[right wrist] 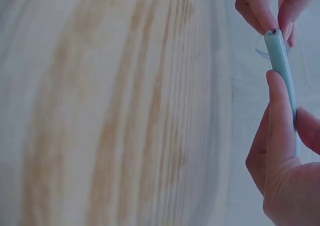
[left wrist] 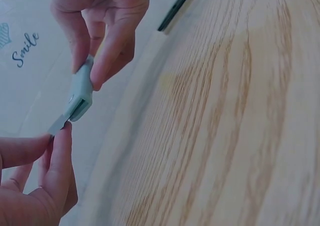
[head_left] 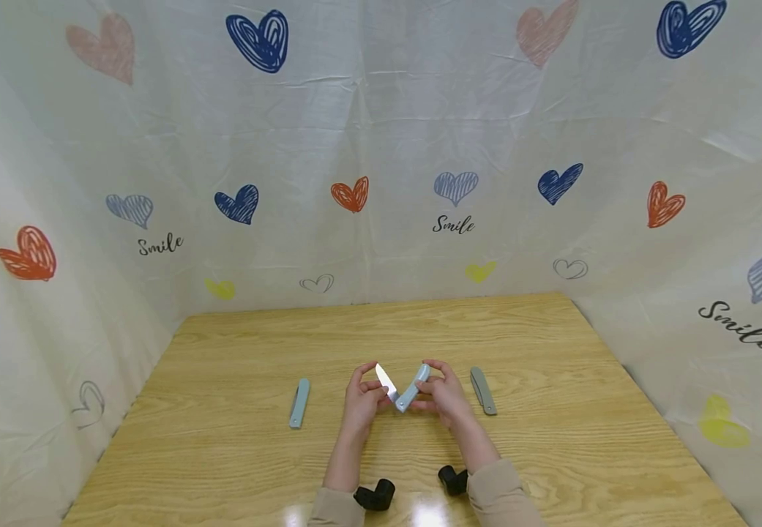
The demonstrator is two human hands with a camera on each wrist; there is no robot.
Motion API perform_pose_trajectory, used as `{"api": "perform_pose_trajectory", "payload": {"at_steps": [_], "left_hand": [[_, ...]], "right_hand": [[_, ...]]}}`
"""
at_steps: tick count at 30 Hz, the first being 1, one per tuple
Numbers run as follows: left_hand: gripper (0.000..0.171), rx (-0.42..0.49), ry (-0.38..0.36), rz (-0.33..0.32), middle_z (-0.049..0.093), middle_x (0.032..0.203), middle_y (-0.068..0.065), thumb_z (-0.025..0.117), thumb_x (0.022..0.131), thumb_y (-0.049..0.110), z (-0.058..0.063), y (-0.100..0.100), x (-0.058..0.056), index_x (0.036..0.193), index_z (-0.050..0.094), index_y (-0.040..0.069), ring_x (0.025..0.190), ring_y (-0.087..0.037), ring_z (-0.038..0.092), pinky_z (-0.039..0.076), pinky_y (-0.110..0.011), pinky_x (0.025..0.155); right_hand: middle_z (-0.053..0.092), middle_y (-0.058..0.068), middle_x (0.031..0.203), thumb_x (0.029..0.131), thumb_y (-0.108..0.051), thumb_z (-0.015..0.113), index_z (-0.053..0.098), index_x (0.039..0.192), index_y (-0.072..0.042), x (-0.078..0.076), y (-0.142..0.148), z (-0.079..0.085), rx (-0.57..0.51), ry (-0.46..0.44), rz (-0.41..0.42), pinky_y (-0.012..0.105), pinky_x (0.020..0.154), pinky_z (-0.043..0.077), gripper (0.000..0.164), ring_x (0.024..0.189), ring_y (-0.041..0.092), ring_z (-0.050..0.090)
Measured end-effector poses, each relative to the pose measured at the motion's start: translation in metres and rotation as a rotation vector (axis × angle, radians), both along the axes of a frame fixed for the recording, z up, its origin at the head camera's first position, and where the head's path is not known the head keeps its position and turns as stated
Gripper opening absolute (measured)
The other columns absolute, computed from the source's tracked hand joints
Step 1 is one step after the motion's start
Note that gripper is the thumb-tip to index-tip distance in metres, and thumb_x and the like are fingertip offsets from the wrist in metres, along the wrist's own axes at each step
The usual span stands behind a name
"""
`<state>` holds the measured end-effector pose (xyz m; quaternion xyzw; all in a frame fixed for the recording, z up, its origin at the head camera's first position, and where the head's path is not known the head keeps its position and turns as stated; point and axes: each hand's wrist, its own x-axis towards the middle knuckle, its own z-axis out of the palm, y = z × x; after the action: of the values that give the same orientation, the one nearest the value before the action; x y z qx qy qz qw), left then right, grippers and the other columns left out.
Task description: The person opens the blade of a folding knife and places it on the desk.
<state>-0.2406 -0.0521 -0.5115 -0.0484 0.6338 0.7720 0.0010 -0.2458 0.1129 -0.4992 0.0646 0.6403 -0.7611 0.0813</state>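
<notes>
Both hands hold one light-blue folding knife [head_left: 413, 388] above the table, its shiny blade [head_left: 386, 381] swung partly out so that blade and handle make a V in the head view. The left hand [head_left: 362, 402] pinches the blade between thumb and fingers. Around the handle are the fingers and thumb of the right hand [head_left: 447, 395]. In the left wrist view the handle [left wrist: 81, 88] shows its slot, with the blade coming out toward the left fingertips. Seen from the right wrist, the handle [right wrist: 281, 61] stands nearly upright; the left fingers hide the blade there.
A light-blue folded knife [head_left: 299, 403] lies on the wooden table [head_left: 236, 454] to the left. To the right lies a grey-green folded knife [head_left: 483, 391]. Black wrist devices [head_left: 375, 495] sit at both wrists. A white curtain [head_left: 394, 132] with printed hearts surrounds the table.
</notes>
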Motion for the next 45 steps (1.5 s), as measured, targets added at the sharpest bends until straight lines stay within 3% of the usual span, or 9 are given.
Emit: {"api": "perform_pose_trajectory", "payload": {"at_steps": [13, 27, 36, 45], "left_hand": [[0.058, 0.010, -0.036, 0.021, 0.046, 0.090, -0.010, 0.055, 0.086, -0.014, 0.002, 0.001, 0.003, 0.140, 0.034, -0.004, 0.074, -0.019, 0.056, 0.060, -0.034, 0.068], [0.056, 0.131, -0.038, 0.194, 0.044, 0.090, -0.010, 0.053, 0.087, -0.017, 0.001, 0.013, 0.003, 0.139, 0.037, -0.003, 0.072, -0.017, 0.056, 0.058, -0.023, 0.064], [0.058, 0.184, -0.049, 0.236, 0.041, 0.094, -0.012, 0.053, 0.088, -0.016, 0.004, 0.015, 0.006, 0.140, 0.034, -0.001, 0.075, -0.016, 0.053, 0.059, -0.025, 0.068], [0.054, 0.230, -0.019, 0.290, 0.043, 0.091, -0.011, 0.051, 0.087, -0.018, 0.004, 0.020, 0.005, 0.137, 0.035, -0.003, 0.076, -0.017, 0.051, 0.056, -0.021, 0.062]], "right_hand": [[0.048, 0.038, 0.125, 0.095, 0.008, 0.050, 0.031, 0.142, 0.006, 0.000, 0.001, -0.004, -0.045, 0.013, -0.034, 0.041, 0.074, 0.061, 0.051, 0.085, 0.026, 0.066], [0.051, 0.031, 0.120, 0.095, 0.007, 0.051, 0.029, 0.143, 0.004, 0.001, -0.005, -0.001, -0.107, 0.017, -0.122, 0.040, 0.075, 0.060, 0.053, 0.087, 0.021, 0.064], [0.049, 0.031, 0.121, 0.095, 0.009, 0.050, 0.027, 0.143, 0.004, -0.001, -0.007, -0.001, -0.133, 0.022, -0.160, 0.041, 0.078, 0.060, 0.053, 0.088, 0.021, 0.064], [0.050, 0.028, 0.118, 0.096, 0.009, 0.048, 0.026, 0.144, 0.004, -0.003, -0.008, -0.005, -0.169, 0.023, -0.190, 0.041, 0.079, 0.059, 0.053, 0.092, 0.024, 0.064]]}}
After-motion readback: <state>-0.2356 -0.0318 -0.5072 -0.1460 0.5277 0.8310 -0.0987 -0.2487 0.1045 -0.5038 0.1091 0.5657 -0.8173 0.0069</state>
